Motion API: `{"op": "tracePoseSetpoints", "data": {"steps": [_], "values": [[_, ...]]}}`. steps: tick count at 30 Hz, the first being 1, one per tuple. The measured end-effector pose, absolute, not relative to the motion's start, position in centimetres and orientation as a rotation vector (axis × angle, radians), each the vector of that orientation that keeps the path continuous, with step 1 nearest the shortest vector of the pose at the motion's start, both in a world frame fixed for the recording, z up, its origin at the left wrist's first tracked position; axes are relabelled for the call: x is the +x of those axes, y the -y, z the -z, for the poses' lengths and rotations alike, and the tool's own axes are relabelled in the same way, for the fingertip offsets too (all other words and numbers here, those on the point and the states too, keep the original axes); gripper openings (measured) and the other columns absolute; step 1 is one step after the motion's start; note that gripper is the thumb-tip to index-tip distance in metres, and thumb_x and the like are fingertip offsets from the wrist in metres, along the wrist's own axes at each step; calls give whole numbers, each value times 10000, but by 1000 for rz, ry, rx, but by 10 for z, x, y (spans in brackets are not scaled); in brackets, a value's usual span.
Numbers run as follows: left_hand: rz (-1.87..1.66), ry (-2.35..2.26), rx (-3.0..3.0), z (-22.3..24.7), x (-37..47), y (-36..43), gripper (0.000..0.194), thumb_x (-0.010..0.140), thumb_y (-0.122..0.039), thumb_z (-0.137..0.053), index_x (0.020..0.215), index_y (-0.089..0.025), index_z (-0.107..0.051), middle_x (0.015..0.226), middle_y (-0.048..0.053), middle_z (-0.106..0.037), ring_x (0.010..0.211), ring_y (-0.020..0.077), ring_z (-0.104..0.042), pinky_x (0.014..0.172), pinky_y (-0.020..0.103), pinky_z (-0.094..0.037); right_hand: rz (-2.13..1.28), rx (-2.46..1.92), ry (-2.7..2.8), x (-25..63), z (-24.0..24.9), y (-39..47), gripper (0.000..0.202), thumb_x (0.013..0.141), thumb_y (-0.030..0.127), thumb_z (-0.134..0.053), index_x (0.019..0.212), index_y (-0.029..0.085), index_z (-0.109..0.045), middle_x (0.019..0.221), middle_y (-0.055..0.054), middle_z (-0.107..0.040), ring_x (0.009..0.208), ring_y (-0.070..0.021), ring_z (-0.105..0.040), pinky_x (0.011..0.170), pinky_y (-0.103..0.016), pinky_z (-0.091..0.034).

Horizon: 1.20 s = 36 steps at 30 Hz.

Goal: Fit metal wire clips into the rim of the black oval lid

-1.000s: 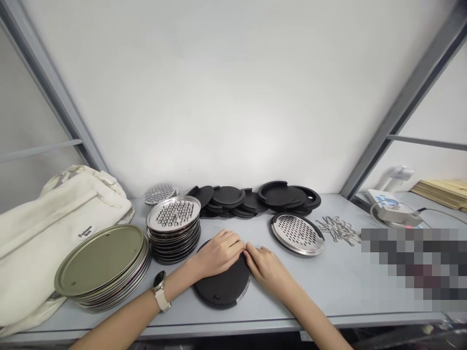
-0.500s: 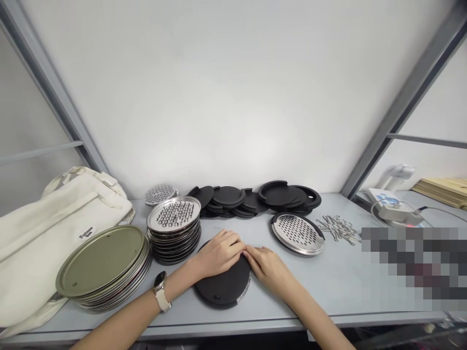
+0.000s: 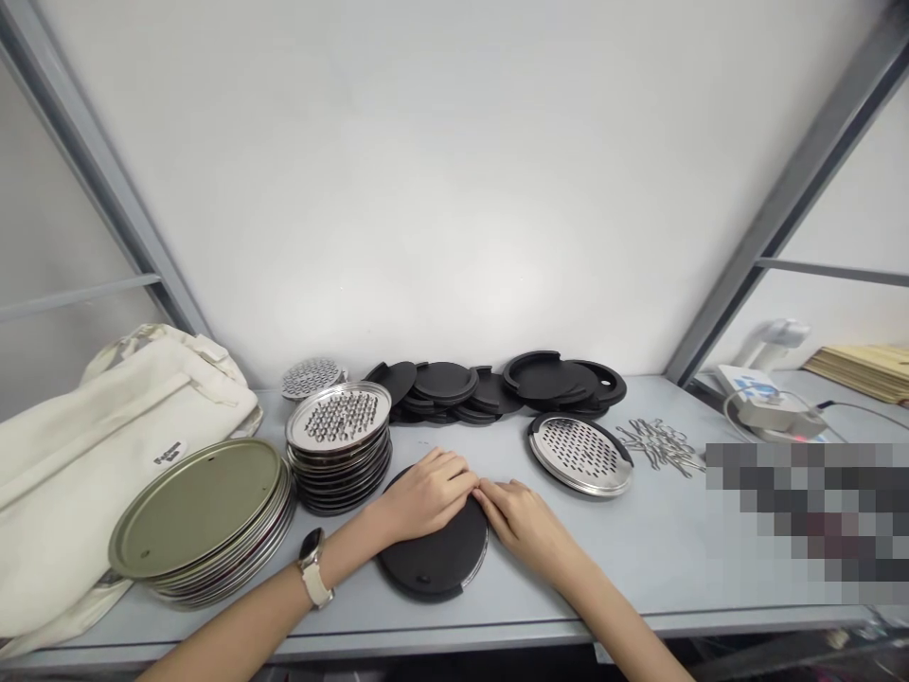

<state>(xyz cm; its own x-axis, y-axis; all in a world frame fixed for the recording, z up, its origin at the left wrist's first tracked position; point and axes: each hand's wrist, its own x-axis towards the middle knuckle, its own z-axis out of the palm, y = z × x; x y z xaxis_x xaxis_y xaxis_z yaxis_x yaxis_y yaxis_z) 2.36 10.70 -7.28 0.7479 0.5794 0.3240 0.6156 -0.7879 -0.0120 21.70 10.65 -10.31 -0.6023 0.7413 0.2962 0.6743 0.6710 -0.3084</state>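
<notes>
A round black disc (image 3: 436, 559) with a metal edge showing at its lower right lies flat on the table near the front. My left hand (image 3: 435, 491), with a watch on the wrist, is closed over the disc's upper part, fingers bent at its far right rim. From the right, my right hand (image 3: 522, 519) grips the same rim, its fingertips meeting those of the left. The fingers cover that stretch of the edge. Behind my right hand rests a round metal grater plate (image 3: 580, 453) in a black holder. A stack of grater plates (image 3: 339, 421) stands behind my left hand.
Several black round holders (image 3: 446, 381) are piled along the wall. Metal clips (image 3: 660, 445) lie loose at the right, near a white device (image 3: 767, 403). A stack topped by an olive-green lid (image 3: 199, 507) and a cream cloth bag (image 3: 92, 455) occupy the left.
</notes>
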Motion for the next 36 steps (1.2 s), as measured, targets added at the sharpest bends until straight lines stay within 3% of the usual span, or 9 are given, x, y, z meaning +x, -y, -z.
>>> {"op": "tracePoseSetpoints", "data": {"steps": [36], "values": [[475, 971, -2858, 72, 24, -107, 168, 895, -118, -381, 1005, -146, -505, 910, 60, -519, 876, 192, -477, 828, 322, -378, -159, -1101, 2487, 215, 107, -107, 243, 962, 182, -288, 811, 194, -478, 637, -2, -588, 571, -154, -547, 625, -266, -353]]}}
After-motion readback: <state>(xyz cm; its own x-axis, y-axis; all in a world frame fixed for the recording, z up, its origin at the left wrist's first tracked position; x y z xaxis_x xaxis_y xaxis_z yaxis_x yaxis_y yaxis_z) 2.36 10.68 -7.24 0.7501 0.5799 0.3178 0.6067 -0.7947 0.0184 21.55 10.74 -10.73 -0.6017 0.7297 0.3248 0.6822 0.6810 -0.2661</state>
